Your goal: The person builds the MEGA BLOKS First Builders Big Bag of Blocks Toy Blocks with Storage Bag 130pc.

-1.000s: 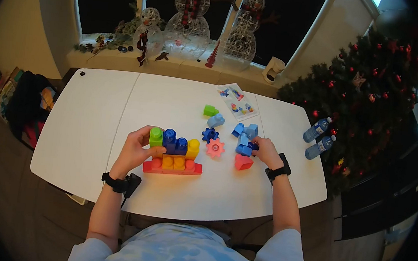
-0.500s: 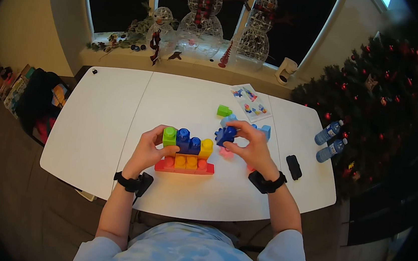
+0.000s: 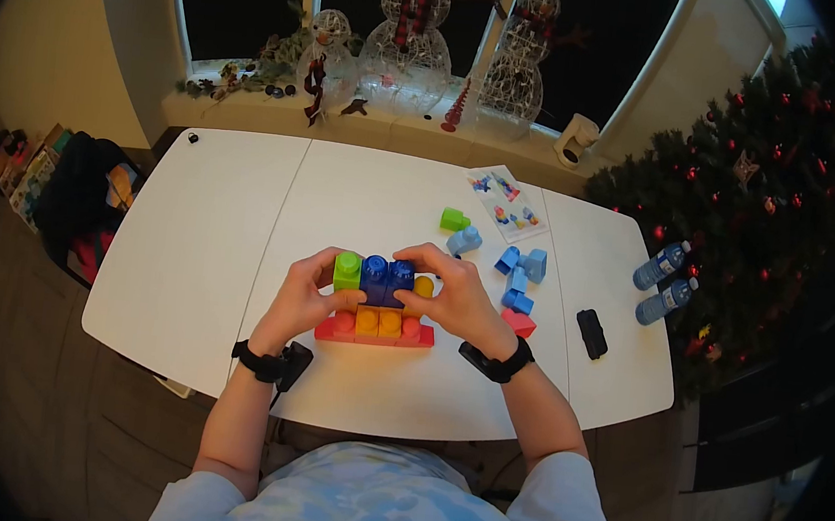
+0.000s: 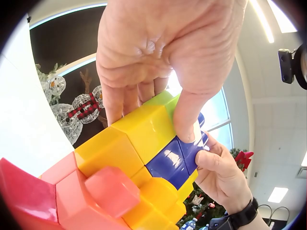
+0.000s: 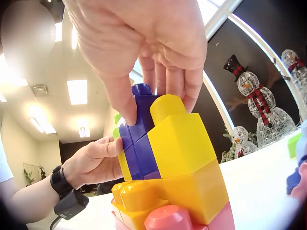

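A stack of toy building blocks stands near the table's middle, with a red base [image 3: 330, 331], orange blocks [image 3: 378, 323] above, then a green block [image 3: 347, 274], dark blue blocks [image 3: 373, 280] and a yellow block [image 5: 184, 139] on top. My left hand [image 3: 302, 295] holds the stack's left end, thumb across the front of the green and blue blocks. From above, my right hand [image 3: 459, 303] pinches a dark blue block [image 5: 144, 112] between thumb and fingers. That block sits over the blue part, right beside the yellow block.
Light blue blocks [image 3: 516, 286], a red wedge-like block [image 3: 519, 323] and a green block [image 3: 455, 220] lie right of and behind the stack. Farther off are a picture sheet [image 3: 506, 205], a black case [image 3: 591, 335] and two water bottles [image 3: 662, 266].
My right hand has picked up a dark blue block from the loose pieces at the right and brought it left onto the stack. My left hand keeps hold of the stack's left end.
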{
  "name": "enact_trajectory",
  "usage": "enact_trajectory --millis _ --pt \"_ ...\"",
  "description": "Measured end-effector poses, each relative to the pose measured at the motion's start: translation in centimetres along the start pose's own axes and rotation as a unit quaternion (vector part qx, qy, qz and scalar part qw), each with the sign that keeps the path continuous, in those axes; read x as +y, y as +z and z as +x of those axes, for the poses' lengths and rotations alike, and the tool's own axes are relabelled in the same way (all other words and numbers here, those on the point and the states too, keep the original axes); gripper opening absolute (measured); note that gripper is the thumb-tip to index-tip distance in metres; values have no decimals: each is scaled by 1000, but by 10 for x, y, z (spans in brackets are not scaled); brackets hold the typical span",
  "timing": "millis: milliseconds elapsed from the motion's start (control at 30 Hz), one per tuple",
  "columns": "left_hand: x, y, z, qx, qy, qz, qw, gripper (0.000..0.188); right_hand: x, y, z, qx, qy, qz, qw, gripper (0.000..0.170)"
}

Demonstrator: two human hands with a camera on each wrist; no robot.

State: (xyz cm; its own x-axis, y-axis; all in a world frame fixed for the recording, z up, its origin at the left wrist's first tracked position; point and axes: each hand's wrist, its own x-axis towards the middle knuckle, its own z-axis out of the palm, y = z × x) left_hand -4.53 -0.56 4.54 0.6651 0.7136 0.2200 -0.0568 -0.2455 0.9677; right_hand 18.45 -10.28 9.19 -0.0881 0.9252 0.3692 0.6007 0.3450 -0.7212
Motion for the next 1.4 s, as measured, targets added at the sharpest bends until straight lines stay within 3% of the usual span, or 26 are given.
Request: enact_trajectory --millis 267,433,533,600,667,700,767,900,967,1067,1200,1267,1400 --pt "-2 -1 1 -4 6 -4 1000 43 3 0 0 -5 -4 19 1000 45" --pt "3 -1 -1 -7 -24 -12 1000 41 -1 -22 12 -66 -7 45 997 50" --pt "2 -1 -2 -2 -41 -17 999 40 30 -52 38 39 39 180 982 49" --pt "0 -1 -3 2 -34 -18 999 41 68 -67 62 70 54 141 986 49" --pt "2 -1 -2 3 -24 -19 1000 42 99 -72 78 102 84 -152 980 52" --pt "2 0 -3 3 -23 -19 1000 42 123 -68 81 99 80 -152 980 52" --pt "5 1 -4 2 -30 -22 999 41 174 -54 84 54 81 -302 948 55" --pt "3 1 -4 3 -22 -33 999 41 213 -33 88 -2 110 -331 937 49" --pt "1 1 -4 6 -23 -32 999 41 220 -29 89 -89 183 -336 920 43" --pt "0 1 -4 6 -17 -31 999 41 237 -19 85 -84 189 -344 916 41" --pt "4 1 -5 5 -27 -34 999 40 191 -27 72 -46 147 -359 920 41" --pt "4 1 -5 5 -29 -29 999 40 154 -39 71 61 97 -281 953 40" --pt "3 1 -5 10 -26 -15 999 41 91 -73 66 42 48 -191 980 49"
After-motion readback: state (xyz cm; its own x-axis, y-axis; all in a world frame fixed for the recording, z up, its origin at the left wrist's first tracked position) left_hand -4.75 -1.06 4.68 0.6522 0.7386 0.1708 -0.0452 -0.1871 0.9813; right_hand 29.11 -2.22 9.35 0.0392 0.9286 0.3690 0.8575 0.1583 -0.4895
